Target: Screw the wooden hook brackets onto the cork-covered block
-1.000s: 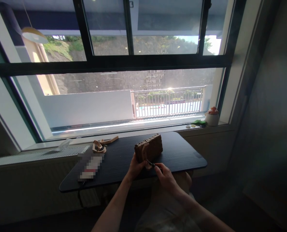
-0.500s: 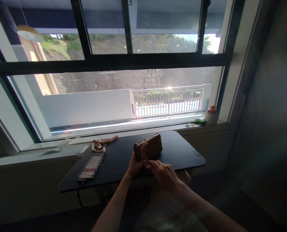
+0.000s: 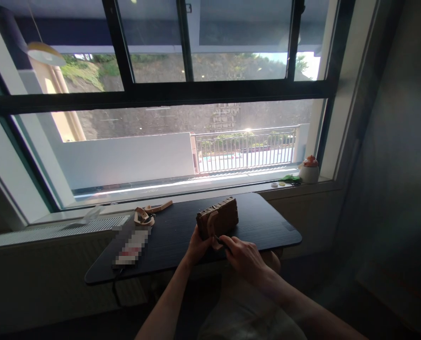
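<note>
A brown wooden box-like model (image 3: 220, 219) stands on the dark table (image 3: 267, 226) in front of the window. My left hand (image 3: 197, 246) grips its near left end, fingers wrapped around it. My right hand (image 3: 241, 256) is closed in a pinch on a small dark thin tool (image 3: 220, 242), whose tip touches the model's near end by a light wooden part.
Loose light wooden pieces (image 3: 147, 213) lie at the table's far left. A blurred flat item (image 3: 131, 247) lies at the left front. A small white pot (image 3: 308, 171) and green bits stand on the sill at the right. A grille runs along the sill at left.
My right hand has drawn closer to the model's near end, bringing the tool in against it. The left hand keeps its hold; the view shifted slightly.
</note>
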`<state>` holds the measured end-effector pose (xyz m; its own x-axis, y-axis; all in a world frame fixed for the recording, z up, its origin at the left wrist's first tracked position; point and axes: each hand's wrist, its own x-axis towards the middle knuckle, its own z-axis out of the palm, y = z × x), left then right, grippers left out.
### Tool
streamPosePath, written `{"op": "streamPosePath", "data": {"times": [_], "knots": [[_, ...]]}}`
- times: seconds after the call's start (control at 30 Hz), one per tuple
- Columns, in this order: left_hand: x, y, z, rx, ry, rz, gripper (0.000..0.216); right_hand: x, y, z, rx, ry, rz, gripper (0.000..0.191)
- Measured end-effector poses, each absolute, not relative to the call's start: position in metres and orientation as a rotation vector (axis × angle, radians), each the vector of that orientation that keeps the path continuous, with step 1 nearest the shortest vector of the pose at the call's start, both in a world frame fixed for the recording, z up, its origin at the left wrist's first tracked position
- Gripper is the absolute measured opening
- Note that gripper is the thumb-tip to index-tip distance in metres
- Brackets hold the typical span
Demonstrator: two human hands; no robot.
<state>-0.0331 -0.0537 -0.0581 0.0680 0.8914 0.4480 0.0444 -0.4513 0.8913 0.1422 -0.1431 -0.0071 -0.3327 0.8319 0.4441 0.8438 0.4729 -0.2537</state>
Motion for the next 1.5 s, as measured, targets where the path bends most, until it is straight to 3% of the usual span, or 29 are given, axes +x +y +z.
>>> {"op": "streamPosePath", "data": {"times": [0.17, 0.4, 0.53, 0.63, 0.87, 0.97, 1.13, 1.23, 1.33, 1.5], "knots": [[-0.035, -0.051, -0.061, 1.626, 0.993, 1.474, 0.055, 0.141, -0.143, -0.004, -1.309, -2.344, -0.202, 0.026], [-0.037, -0.045, -0.065, 1.631, 0.968, 1.469, 0.058, 0.131, -0.128, -0.046, -1.231, -1.628, 0.468, 0.028], [-0.036, -0.046, -0.065, 1.639, 0.932, 1.464, 0.058, 0.130, -0.126, -0.045, -1.248, -1.525, 0.583, 0.030], [-0.036, -0.046, -0.066, 1.654, 0.922, 1.488, 0.060, 0.140, -0.128, -0.031, -1.312, -1.742, 0.469, 0.028], [-0.036, -0.043, -0.069, 1.673, 0.925, 1.470, 0.062, 0.146, -0.139, -0.017, -1.349, -2.262, -0.176, 0.032], [-0.036, -0.043, -0.069, 1.661, 0.897, 1.477, 0.065, 0.141, -0.137, -0.025, -1.327, -2.216, -0.109, 0.031], [-0.035, -0.044, -0.066, 1.631, 0.908, 1.482, 0.066, 0.136, -0.128, -0.043, -1.295, -1.750, 0.400, 0.027], [-0.035, -0.045, -0.063, 1.617, 0.917, 1.462, 0.064, 0.136, -0.125, -0.045, -1.297, -1.614, 0.538, 0.028], [-0.034, -0.047, -0.060, 1.628, 0.913, 1.465, 0.064, 0.139, -0.127, -0.037, -1.375, -1.749, 0.440, 0.029], [-0.033, -0.048, -0.059, 1.661, 0.954, 1.565, 0.064, 0.144, -0.140, -0.017, -1.428, -2.120, -0.029, 0.039]]}}
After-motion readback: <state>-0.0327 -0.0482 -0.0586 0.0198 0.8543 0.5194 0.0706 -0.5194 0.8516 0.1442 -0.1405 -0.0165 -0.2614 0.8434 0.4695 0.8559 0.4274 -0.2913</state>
